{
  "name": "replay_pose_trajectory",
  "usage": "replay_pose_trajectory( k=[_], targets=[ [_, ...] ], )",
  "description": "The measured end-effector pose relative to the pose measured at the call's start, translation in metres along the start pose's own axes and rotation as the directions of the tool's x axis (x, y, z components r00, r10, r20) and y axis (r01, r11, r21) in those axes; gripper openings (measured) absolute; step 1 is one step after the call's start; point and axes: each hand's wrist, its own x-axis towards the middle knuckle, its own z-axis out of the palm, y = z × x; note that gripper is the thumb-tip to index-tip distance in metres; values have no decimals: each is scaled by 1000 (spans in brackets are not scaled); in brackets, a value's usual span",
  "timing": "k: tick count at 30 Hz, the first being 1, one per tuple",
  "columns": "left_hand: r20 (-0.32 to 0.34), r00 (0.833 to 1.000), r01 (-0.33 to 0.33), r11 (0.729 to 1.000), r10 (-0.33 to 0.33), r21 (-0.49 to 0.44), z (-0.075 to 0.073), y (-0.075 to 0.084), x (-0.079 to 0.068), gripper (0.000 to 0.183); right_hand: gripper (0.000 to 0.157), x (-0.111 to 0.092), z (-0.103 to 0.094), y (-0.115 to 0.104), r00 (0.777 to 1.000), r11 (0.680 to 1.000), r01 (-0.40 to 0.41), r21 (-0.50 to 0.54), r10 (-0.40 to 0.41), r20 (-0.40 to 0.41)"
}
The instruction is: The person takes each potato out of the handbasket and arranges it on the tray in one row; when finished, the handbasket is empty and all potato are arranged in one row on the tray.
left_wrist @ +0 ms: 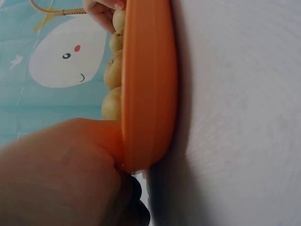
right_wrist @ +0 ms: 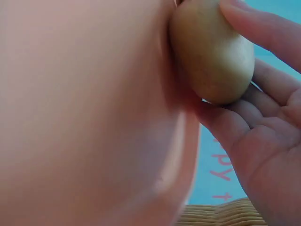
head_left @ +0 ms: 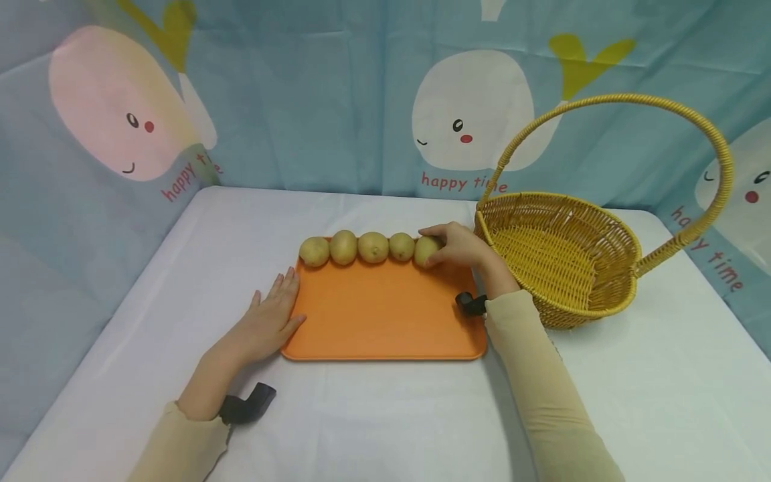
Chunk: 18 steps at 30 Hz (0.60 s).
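Several potatoes stand in a row along the far edge of an orange tray. My right hand holds the rightmost potato at the tray's far right; in the right wrist view the thumb and fingers lie round this potato. The leftmost potato sits by the far left corner. My left hand rests at the tray's left side with its fingers straight, the thumb reaching over the rim. In the left wrist view, the left hand touches the tray's rim; its fingers are mostly hidden.
A yellow woven basket with a tall arched handle stands right of the tray, close to my right forearm. A white cloth covers the table. Behind hangs a blue printed curtain.
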Motion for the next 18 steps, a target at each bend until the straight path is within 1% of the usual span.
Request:
replay_pose_trajectory(
  k=[5, 8, 11, 15, 17, 18],
  targets=[
    [2, 1000, -8, 1000, 8, 1, -1, 2, 1, 69, 65, -2, 4, 3, 999, 992, -44, 115, 47, -26],
    [6, 1000, -9, 1000, 9, 0, -1, 2, 1, 70, 67, -4, 6, 5, 997, 983, -41, 178, 51, -53],
    [6, 1000, -12, 1000, 12, -2, -1, 1, 2, 70, 69, -6, 6, 5, 995, 975, -21, 220, 41, -86],
    [5, 1000, -15, 1000, 15, -6, 2, 1, 3, 69, 65, -17, 1, -2, 988, 974, 40, 225, -5, -153],
    [6, 1000, -17, 1000, 17, -12, 4, 1, 4, 69, 61, -30, -4, -11, 976, 971, 92, 219, -45, -211],
    [7, 1000, -18, 1000, 18, -15, 5, 1, 4, 69, 58, -38, -6, -15, 966, 969, 123, 216, -67, -248]
  ],
)
